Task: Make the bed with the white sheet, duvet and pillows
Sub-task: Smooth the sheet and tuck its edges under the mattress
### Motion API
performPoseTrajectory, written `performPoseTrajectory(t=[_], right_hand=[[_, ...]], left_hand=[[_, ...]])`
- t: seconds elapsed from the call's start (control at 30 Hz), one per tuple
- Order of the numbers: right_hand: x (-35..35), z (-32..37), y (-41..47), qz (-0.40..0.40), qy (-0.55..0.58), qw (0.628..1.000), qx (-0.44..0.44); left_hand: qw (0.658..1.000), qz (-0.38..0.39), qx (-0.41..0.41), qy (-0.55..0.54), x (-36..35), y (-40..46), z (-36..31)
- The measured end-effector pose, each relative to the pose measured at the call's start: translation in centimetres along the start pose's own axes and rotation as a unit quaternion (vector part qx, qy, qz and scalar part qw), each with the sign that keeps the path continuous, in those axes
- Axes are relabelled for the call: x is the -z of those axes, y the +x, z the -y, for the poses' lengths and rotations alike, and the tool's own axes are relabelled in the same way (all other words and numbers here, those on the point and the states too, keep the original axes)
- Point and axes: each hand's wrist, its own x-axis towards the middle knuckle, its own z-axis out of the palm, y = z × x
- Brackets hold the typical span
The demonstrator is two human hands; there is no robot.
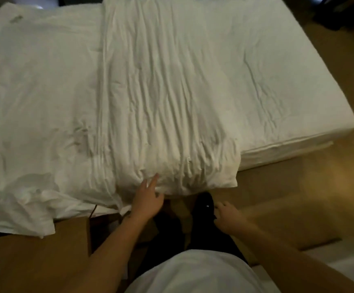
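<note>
Duvet, folded lengthwise across the bed, looked soft, bulky and limp, best gripped at its near corners; left hand touched its edge with fingers apart, right hand hung loosely curled, empty.

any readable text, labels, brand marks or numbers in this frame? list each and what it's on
None readable.
Greyish smudge on the white sheet, far left: could be a print or tag, too blurred to read.
Folded duvet: no text visible.
</note>
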Motion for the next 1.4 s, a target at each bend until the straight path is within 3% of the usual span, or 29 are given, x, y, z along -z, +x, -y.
performPoseTrajectory(t=[0.2, 0.37, 0.47, 0.6, 0.67, 0.73, 0.87, 0.97, 1.07, 1.17, 1.23, 1.33, 1.4], right_hand=[[-0.3, -4.9, 2.7, -0.065, 0.15, 0.986, -0.028], [-1.2, -10.1, 11.4, -0.112, 0.351, 0.924, -0.102], [-2.8, -13.3, 17.1, -0.155, 0.359, 0.915, -0.097], [-3.8, -17.7, 24.5, -0.218, 0.336, 0.914, -0.059], [-3.8, -19.3, 27.9, -0.244, 0.326, 0.911, -0.06], [-3.7, -20.6, 31.3, -0.221, 0.332, 0.914, -0.068], [-4.1, -21.7, 35.3, -0.187, 0.311, 0.932, 0.005], [-3.9, -22.6, 33.8, -0.194, 0.257, 0.945, 0.056], [-4.8, -25.3, 27.8, -0.283, 0.203, 0.926, 0.147], [-6.5, -28.6, 22.5, -0.328, 0.25, 0.905, 0.105], [-6.9, -29.0, 23.1, -0.308, 0.268, 0.913, -0.002], [-6.8, -28.1, 27.4, -0.092, 0.278, 0.951, -0.098], [-5.3, -27.2, 29.3, 0.024, 0.272, 0.957, -0.103]], left_hand=[[0.991, 0.056, -0.072, 0.094, -5.0, 1.9, -4.8], [0.97, 0.055, -0.144, 0.187, -10.0, 8.0, -9.0], [0.95, 0.03, -0.216, 0.223, -13.5, 13.7, -12.5], [0.875, -0.055, -0.349, 0.331, -18.0, 23.0, -17.8], [0.841, -0.056, -0.358, 0.402, -20.2, 26.7, -19.1], [0.828, -0.041, -0.34, 0.443, -22.6, 29.5, -19.5], [0.836, -0.029, -0.304, 0.455, -24.7, 30.5, -19.7], [0.864, -0.029, -0.293, 0.409, -24.3, 29.5, -20.6], [0.891, -0.042, -0.292, 0.344, -23.4, 28.5, -22.1], [0.895, -0.048, -0.297, 0.33, -24.1, 28.3, -23.3], [0.89, -0.021, -0.271, 0.366, -26.0, 28.8, -22.8], [0.847, -0.008, -0.245, 0.471, -29.4, 29.8, -20.5], [0.837, -0.015, -0.239, 0.493, -30.5, 30.0, -19.8]])
